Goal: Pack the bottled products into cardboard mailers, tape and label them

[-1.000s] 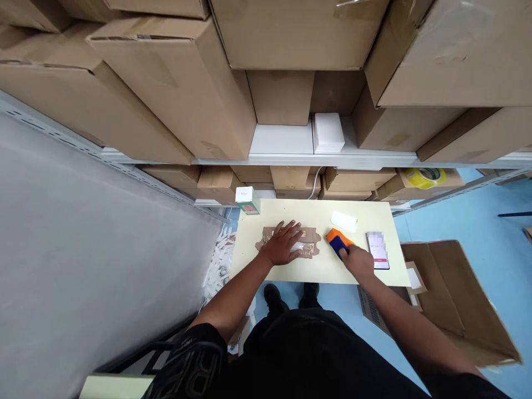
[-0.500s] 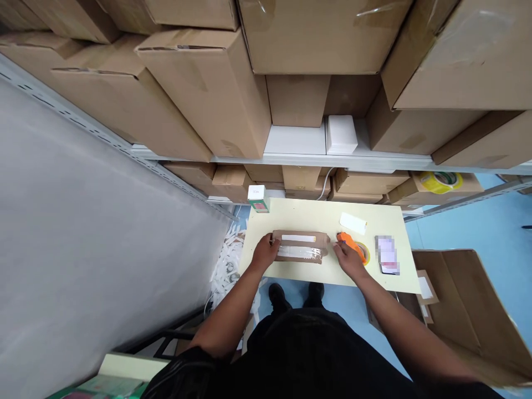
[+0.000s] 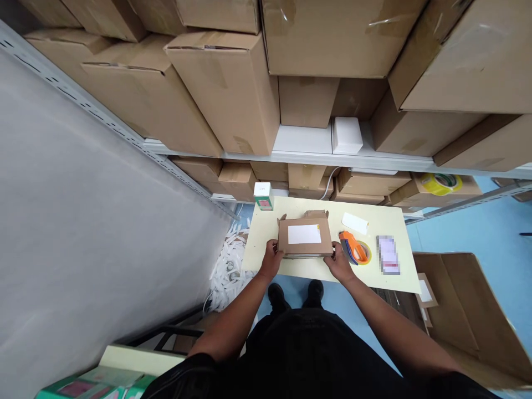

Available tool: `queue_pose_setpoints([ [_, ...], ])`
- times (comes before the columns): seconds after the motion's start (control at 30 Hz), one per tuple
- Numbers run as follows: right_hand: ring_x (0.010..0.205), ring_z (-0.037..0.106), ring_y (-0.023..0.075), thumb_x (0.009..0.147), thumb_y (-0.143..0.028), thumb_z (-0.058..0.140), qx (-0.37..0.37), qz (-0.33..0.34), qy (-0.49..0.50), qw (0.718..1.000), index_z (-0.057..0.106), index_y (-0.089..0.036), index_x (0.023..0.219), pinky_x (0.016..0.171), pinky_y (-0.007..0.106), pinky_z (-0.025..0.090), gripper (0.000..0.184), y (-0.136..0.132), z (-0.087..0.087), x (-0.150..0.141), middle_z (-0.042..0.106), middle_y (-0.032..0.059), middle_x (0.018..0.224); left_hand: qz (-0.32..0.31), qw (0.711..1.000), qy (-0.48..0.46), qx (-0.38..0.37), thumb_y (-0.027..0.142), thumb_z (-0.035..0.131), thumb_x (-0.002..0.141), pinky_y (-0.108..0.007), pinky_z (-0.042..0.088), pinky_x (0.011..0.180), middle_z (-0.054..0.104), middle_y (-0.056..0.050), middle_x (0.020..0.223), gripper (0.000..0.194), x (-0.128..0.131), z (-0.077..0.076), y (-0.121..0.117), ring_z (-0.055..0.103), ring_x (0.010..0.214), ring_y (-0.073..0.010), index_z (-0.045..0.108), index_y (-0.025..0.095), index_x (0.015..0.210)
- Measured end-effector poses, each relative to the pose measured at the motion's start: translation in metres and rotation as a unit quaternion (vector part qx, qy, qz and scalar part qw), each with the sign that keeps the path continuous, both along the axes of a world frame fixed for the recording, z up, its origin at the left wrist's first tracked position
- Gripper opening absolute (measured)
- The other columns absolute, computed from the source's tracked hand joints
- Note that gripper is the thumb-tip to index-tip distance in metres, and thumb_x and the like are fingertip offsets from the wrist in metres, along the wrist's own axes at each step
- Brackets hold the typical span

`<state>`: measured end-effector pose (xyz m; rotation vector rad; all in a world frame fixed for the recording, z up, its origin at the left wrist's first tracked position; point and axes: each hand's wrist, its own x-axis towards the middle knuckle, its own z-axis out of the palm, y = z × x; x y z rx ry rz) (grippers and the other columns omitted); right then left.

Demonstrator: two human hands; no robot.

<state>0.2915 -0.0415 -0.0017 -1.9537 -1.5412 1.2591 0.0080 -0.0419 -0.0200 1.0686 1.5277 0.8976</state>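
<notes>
A small brown cardboard box (image 3: pixel 283 233) with a white label (image 3: pixel 304 234) on its upper face sits near the middle of the pale table (image 3: pixel 357 271). Its far side has flaps standing up. My left hand (image 3: pixel 272 259) is closed on the near left corner, and my right hand (image 3: pixel 338 263) grips the near right corner. Just beyond my right hand lies an orange tape dispenser (image 3: pixel 353 246) with a roll of yellow tape. A white card (image 3: pixel 355 223) is behind the dispenser, and a phone-like object (image 3: pixel 388 255), blurred out, lies farther right.
A small white and green box (image 3: pixel 264 197) stands at the table's back left corner. Shelves ahead hold many cardboard boxes (image 3: pixel 224 94) and a tape roll (image 3: pixel 441 183). Paper strips (image 3: pixel 228 271) litter the floor at left. A large open carton (image 3: pixel 465 310) stands at right.
The box has been turned, so its labelled face now points up and its flaps lie on the far side. My right hand has moved from beside the tape dispenser onto the box.
</notes>
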Motion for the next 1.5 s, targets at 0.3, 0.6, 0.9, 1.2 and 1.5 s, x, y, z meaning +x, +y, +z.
queue_pose_setpoints([
  [0.3, 0.098, 0.07, 0.0272, 0.102, -0.055, 0.043, -0.049, 0.045, -0.146, 0.987, 0.048, -0.022, 0.126, 0.078, 0.032, 0.047, 0.041, -0.007, -0.007, -0.006, 0.072, 0.01, 0.106, -0.027, 0.995, 0.084, -0.051, 0.029, 0.062, 0.09, -0.038, 0.049, 0.105, 0.064, -0.017, 0.136, 0.041, 0.008, -0.014, 0.005, 0.063, 0.125, -0.0247, 0.055, 0.016, 0.129],
  [0.6, 0.107, 0.067, 0.03, 0.101, -0.068, 0.033, -0.055, 0.052, -0.158, 0.984, 0.072, -0.019, 0.105, 0.088, 0.037, 0.05, 0.063, 0.02, -0.002, 0.015, 0.074, 0.0145, 0.112, -0.035, 0.973, 0.181, -0.142, 0.065, 0.054, 0.094, -0.036, 0.05, 0.093, 0.065, -0.02, 0.138, 0.063, 0.006, -0.005, 0.042, 0.066, 0.122, -0.0302, 0.059, 0.014, 0.132],
  [0.9, 0.079, 0.075, 0.0281, 0.093, -0.083, 0.029, -0.264, -0.038, -0.002, 0.964, 0.063, -0.012, 0.126, 0.067, 0.04, 0.059, 0.085, 0.056, -0.015, 0.019, 0.07, 0.0233, 0.12, -0.073, 0.97, 0.147, -0.178, 0.062, 0.05, 0.096, -0.036, 0.051, 0.089, 0.071, -0.016, 0.131, 0.054, 0.008, -0.007, 0.056, 0.068, 0.117, -0.0322, 0.067, 0.018, 0.123],
  [1.2, 0.093, 0.071, 0.0327, 0.093, -0.074, 0.044, -0.172, -0.072, -0.006, 0.983, 0.071, -0.014, 0.107, 0.086, 0.047, 0.055, 0.067, 0.04, -0.009, 0.016, 0.074, 0.0201, 0.11, -0.069, 0.991, 0.073, -0.091, 0.041, 0.062, 0.091, -0.035, 0.051, 0.094, 0.07, -0.013, 0.132, 0.05, 0.014, -0.008, 0.038, 0.068, 0.114, -0.0281, 0.062, 0.018, 0.135],
  [1.5, 0.112, 0.068, 0.0283, 0.096, -0.047, 0.052, 0.01, 0.065, -0.086, 0.994, 0.059, -0.018, 0.136, 0.094, 0.036, 0.051, 0.05, 0.006, -0.02, 0.015, 0.073, 0.0121, 0.122, 0.039, 0.996, -0.067, 0.051, 0.011, 0.057, 0.064, -0.037, 0.045, 0.107, 0.067, -0.009, 0.127, 0.066, 0.012, -0.017, 0.014, 0.062, 0.119, -0.0227, 0.054, 0.019, 0.129],
])
